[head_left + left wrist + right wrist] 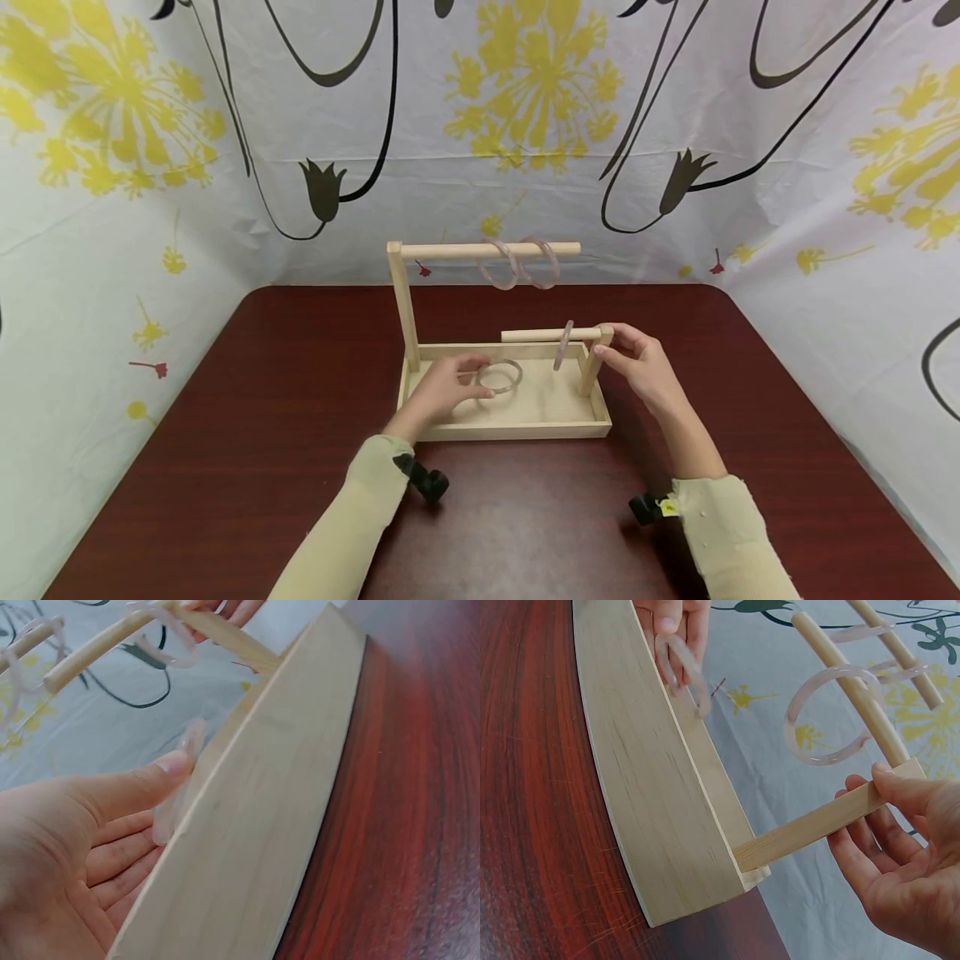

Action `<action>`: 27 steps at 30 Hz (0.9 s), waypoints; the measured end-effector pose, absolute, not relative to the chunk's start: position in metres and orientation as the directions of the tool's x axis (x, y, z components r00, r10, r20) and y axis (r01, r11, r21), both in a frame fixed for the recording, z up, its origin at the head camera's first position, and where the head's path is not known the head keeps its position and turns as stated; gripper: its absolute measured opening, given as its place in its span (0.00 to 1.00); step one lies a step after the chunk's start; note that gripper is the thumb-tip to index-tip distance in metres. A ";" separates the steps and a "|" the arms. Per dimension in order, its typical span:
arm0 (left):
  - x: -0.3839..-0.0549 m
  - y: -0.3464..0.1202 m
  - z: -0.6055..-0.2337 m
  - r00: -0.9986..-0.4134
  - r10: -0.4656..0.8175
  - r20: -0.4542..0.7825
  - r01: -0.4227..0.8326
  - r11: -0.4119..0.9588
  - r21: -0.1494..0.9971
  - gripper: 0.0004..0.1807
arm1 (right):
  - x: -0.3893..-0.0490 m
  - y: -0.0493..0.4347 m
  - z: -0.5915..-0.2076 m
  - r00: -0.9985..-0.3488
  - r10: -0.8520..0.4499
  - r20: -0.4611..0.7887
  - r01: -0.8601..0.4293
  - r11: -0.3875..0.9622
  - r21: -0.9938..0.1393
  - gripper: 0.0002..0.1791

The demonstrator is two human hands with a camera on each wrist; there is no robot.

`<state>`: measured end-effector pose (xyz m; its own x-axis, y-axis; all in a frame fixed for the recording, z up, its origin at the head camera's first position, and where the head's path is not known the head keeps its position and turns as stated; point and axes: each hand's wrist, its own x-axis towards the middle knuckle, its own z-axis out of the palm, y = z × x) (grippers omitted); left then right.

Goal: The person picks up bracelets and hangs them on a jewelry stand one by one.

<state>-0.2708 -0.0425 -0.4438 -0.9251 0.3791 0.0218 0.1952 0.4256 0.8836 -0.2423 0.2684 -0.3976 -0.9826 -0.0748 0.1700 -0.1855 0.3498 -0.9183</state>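
Observation:
My left hand (448,387) pinches a pale translucent bangle (517,379) between thumb and fingers, low inside the wooden tray of a bangle stand (517,432). In the left wrist view the thumb lies across that bangle (169,814). My right hand (641,367) grips the top of the stand's short right post (817,825), thumb on one side and fingers on the other. Another bangle (795,727) hangs on the lower rod (525,336) beside that post. Two more bangles (501,265) hang near the free end of the upper rod (442,250).
The stand's tall left post (403,304) rises from the tray's left end. A dark red wooden table (300,358) lies beneath. Behind it and at both sides hangs a white sheet (420,117) with yellow flowers and dark stems.

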 end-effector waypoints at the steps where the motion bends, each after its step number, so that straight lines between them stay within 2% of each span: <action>1: -0.271 -0.044 -0.444 -0.930 0.367 0.022 0.184 0.413 0.892 0.30 | -0.242 0.268 -0.398 -0.983 -0.075 0.170 -0.186 0.347 -0.919 0.21; 13: -0.275 -0.058 -0.436 -0.948 0.318 0.031 0.100 0.203 0.974 0.29 | -0.242 0.269 -0.398 -0.981 -0.081 0.178 -0.195 0.345 -0.918 0.20; 17: -0.277 -0.059 -0.434 -0.951 0.307 0.035 0.066 0.092 0.994 0.29 | -0.242 0.269 -0.398 -0.980 -0.086 0.180 -0.198 0.340 -0.919 0.20; 21: -0.278 -0.059 -0.430 -0.954 0.297 0.038 0.036 -0.015 0.999 0.28 | -0.242 0.269 -0.398 -0.981 -0.082 0.178 -0.196 0.346 -0.918 0.20; 27: -0.277 -0.055 -0.424 -0.951 0.308 0.035 0.005 -0.097 0.995 0.26 | -0.242 0.270 -0.398 -0.981 -0.089 0.171 -0.191 0.337 -0.922 0.20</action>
<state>-0.2767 -0.0548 -0.4241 -0.9507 0.3081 0.0346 0.0049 -0.0967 0.9953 -0.2423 0.2695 -0.3978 -0.9812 -0.0888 0.1712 -0.1913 0.3367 -0.9220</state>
